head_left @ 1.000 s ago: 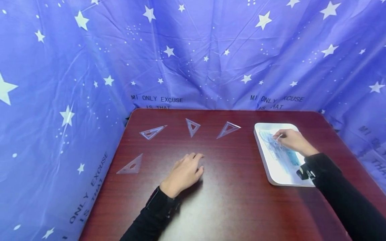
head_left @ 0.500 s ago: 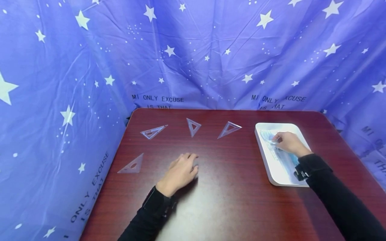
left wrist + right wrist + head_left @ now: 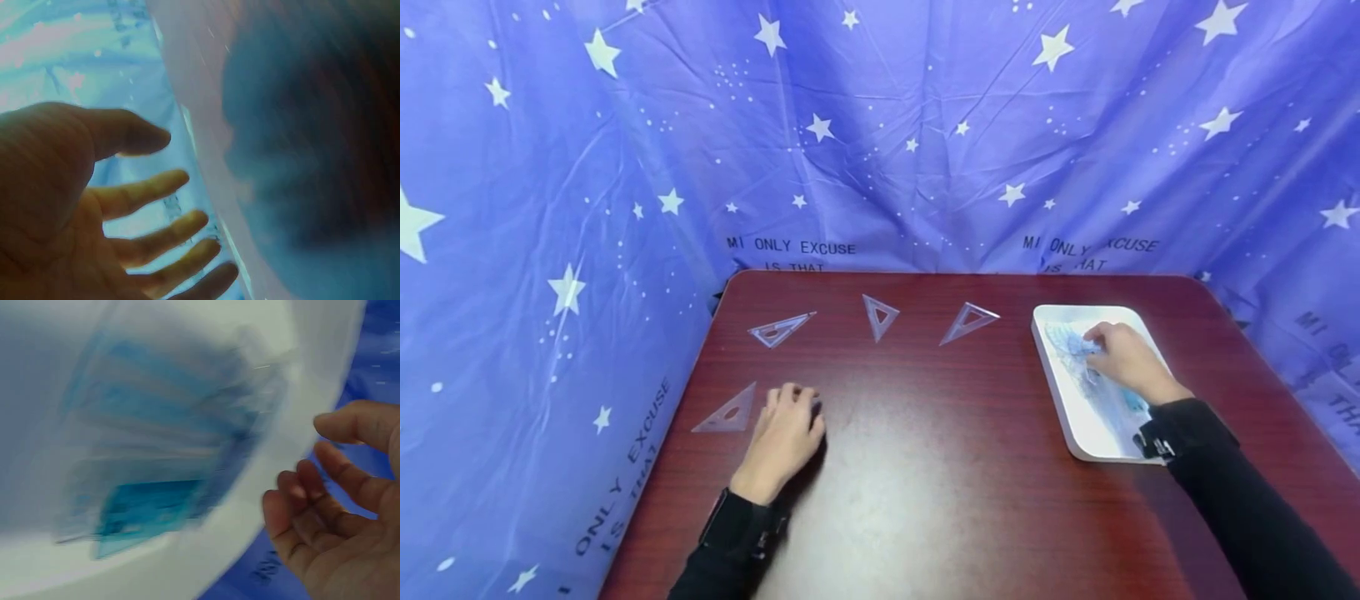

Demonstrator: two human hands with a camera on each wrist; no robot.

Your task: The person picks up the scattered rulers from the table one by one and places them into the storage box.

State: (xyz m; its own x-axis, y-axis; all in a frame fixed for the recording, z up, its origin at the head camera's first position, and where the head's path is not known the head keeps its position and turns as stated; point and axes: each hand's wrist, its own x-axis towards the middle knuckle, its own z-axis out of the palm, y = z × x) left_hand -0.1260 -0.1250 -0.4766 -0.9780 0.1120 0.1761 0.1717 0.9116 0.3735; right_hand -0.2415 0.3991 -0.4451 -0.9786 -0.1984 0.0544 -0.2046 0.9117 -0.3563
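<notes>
My right hand (image 3: 1126, 354) is over the white tray (image 3: 1078, 446), its thumb and fingers apart. In the right wrist view I see nothing between them. Blurred clear and blue plastic pieces (image 3: 1071, 340) lie heaped in the tray, with a teal piece (image 3: 150, 509) among them. My left hand (image 3: 784, 437) hovers low above the table, fingers spread and holding nothing. Just left of it lies a clear set square (image 3: 742, 415). Farther back, spaced in a row, are a second set square (image 3: 788, 325), a third set square (image 3: 870, 312) and another set square (image 3: 956, 330).
The reddish-brown wooden table (image 3: 925, 500) carries the tray at its right side. A blue curtain (image 3: 880, 100) with white stars hangs along the back and both sides, close to the table edges.
My left hand has moved left, close to the near-left set square. The right hand, which pinched a clear plastic piece over the tray, now shows nothing in its fingers.
</notes>
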